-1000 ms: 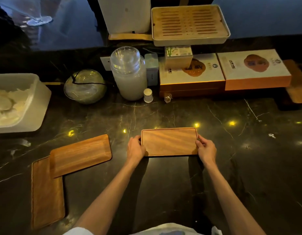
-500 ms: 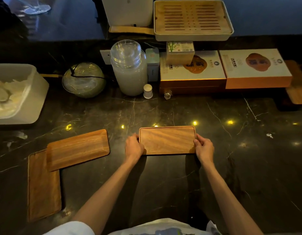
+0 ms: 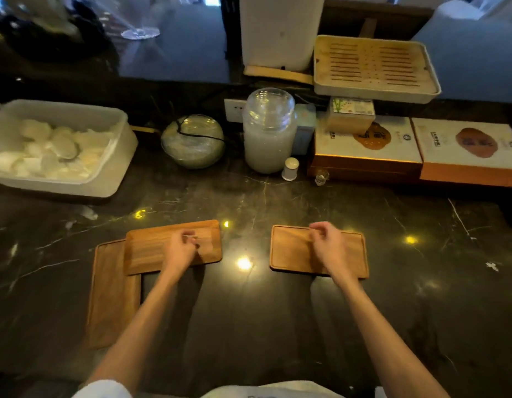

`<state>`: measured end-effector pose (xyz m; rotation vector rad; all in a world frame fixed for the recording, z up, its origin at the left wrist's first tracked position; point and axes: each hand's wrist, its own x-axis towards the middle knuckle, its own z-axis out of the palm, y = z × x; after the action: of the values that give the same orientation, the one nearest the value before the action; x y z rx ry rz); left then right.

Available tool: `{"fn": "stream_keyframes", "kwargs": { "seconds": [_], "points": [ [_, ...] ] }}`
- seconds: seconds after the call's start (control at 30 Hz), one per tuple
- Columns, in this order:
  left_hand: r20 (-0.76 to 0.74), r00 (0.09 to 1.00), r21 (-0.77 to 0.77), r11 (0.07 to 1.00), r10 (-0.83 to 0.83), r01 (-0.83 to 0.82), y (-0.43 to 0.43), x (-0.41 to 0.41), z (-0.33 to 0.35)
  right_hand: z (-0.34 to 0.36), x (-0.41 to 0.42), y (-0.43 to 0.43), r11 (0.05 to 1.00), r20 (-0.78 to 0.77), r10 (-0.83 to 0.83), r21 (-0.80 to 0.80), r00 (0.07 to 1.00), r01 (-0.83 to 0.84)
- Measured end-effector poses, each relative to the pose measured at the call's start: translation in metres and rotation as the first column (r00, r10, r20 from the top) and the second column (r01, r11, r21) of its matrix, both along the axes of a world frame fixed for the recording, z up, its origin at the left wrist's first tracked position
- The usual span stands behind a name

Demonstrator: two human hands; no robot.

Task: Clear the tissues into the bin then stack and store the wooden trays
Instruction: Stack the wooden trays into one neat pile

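Observation:
Three wooden trays lie on the dark marble counter. One tray (image 3: 289,254) lies flat at centre right, and my right hand (image 3: 328,247) hovers over its middle with fingers loosely curled, holding nothing. To the left, a second tray (image 3: 145,254) rests slanted on the top end of a third tray (image 3: 114,297). My left hand (image 3: 181,249) is over the right half of that upper tray, fingers loosely curled; whether it touches the wood is unclear. A white plastic bin (image 3: 116,168) at far left holds crumpled tissues (image 3: 47,150).
Small white scraps lie on the counter near the bin (image 3: 89,212) and at the right (image 3: 491,265). Along the back stand a glass bowl (image 3: 193,140), a lidded glass jar (image 3: 269,130), a small white cup (image 3: 290,168), two flat boxes (image 3: 366,145) and a slatted tea tray (image 3: 375,67).
Both hands have let go of the ends of the right tray. My left hand has moved left over the slanted tray; my right hand has moved over the right tray's middle. The view has shifted.

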<state>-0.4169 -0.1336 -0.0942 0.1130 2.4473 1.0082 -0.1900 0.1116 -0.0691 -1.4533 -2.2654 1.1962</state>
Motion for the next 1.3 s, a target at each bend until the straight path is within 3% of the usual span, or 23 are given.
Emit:
{"fn": "stream_keyframes", "kwargs": {
  "seconds": [0.13,0.3,0.47,0.6,0.7,0.83,0.93,1.03,1.17,1.23,1.3],
  "points": [
    [-0.136,0.983,-0.136,0.980,0.124,-0.142,-0.070,-0.051,0.010,-0.004,-0.088,-0.071,0.955,-0.040,0.220,-0.197,0.975,-0.223],
    [-0.183,0.974,-0.248,0.952,0.135,-0.178,-0.121,-0.070,0.019,-0.016,-0.159,-0.134,0.928,0.143,0.353,-0.179,0.925,-0.326],
    [-0.072,0.990,-0.228,0.964,0.123,-0.136,-0.135,-0.077,0.013,-0.021,-0.184,-0.156,0.946,0.283,0.302,-0.207,0.910,-0.249],
    [-0.101,0.994,-0.198,0.978,0.047,-0.067,-0.136,-0.075,0.008,-0.019,-0.186,-0.159,0.959,0.363,0.245,-0.224,0.899,-0.171],
    [-0.053,0.998,-0.216,0.975,0.045,-0.055,-0.136,-0.081,0.005,-0.020,-0.187,-0.156,0.941,0.368,0.215,-0.327,0.904,-0.091],
    [0.095,0.967,-0.092,0.969,0.238,-0.230,-0.137,-0.094,0.021,-0.013,-0.181,-0.141,0.795,0.223,0.075,-0.601,0.972,0.077],
    [0.128,0.975,-0.010,0.983,0.184,-0.184,-0.130,-0.099,0.045,-0.005,-0.162,-0.124,0.687,0.139,-0.007,-0.719,0.990,0.106],
    [0.090,0.989,0.098,0.987,0.118,-0.127,-0.110,-0.087,0.071,0.005,-0.137,-0.109,0.557,0.008,-0.211,-0.821,0.978,0.127],
    [-0.124,0.992,0.257,0.965,-0.022,0.053,-0.066,-0.061,0.095,0.024,-0.087,-0.086,0.463,-0.072,-0.362,-0.879,0.929,0.112],
    [-0.256,0.959,0.310,0.929,-0.120,0.199,-0.046,-0.048,0.103,0.031,-0.059,-0.071,0.350,-0.113,-0.479,-0.934,0.870,0.072],
    [-0.442,0.870,0.315,0.870,-0.219,0.379,-0.029,-0.033,0.112,0.036,-0.028,-0.056,0.211,-0.174,-0.610,-0.976,0.773,-0.053]
  ]
}}
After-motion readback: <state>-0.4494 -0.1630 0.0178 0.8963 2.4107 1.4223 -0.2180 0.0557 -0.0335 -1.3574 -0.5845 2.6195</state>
